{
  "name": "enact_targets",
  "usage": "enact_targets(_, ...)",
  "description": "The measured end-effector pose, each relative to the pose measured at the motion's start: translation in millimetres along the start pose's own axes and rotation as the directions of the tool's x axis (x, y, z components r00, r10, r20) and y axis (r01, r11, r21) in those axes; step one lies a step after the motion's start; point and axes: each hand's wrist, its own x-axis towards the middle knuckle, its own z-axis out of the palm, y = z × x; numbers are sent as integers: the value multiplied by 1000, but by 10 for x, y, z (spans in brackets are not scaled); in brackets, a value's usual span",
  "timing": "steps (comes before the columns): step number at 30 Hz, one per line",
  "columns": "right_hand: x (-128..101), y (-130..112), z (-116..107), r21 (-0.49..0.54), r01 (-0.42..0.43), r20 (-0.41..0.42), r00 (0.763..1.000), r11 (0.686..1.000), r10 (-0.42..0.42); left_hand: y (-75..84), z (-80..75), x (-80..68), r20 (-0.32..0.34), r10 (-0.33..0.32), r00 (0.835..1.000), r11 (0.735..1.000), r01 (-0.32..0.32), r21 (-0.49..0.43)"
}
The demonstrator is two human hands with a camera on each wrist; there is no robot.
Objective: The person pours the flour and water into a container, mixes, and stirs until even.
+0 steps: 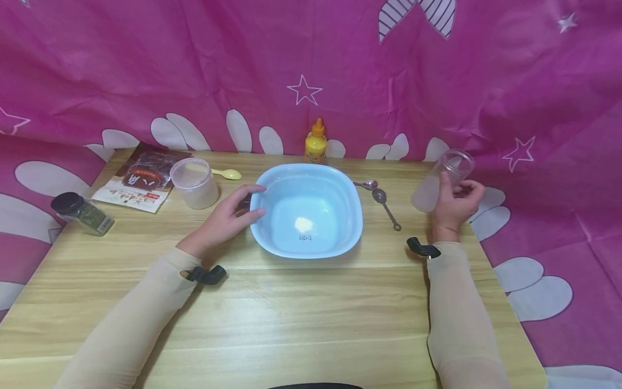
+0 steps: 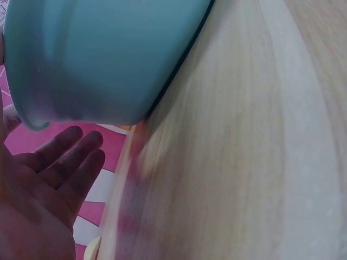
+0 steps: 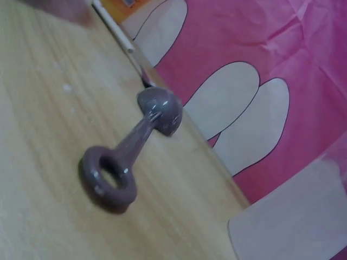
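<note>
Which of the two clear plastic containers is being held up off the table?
The clear container on the right, tilted and gripped by the right hand. The other, the wider tub left of the blue bowl, stands upright on the table, untouched.

My head camera looks down and forward over the whole wooden table (image 1: 311, 302). My left wrist camera sits close beside the blue bowl (image 2: 103, 59), also seen from above. My right wrist camera looks low across the table at a measuring spoon (image 3: 133, 157).
</note>
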Motion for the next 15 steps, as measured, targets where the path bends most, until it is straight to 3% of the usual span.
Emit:
enact_targets(6,81,254,-32,8,-38,37,999,999,37,4,-2,-2,0,2,1000,1000,-2,-2)
enact_targets(12,97,303,-49,69,-100,92,991,993,93,9,-4,1,0,5,1000,1000,-5,-2)
enact_targets(15,91,298,-58,3,-150,117,982,989,148,11,-4,1,3,2,1000,1000,-2,-4)
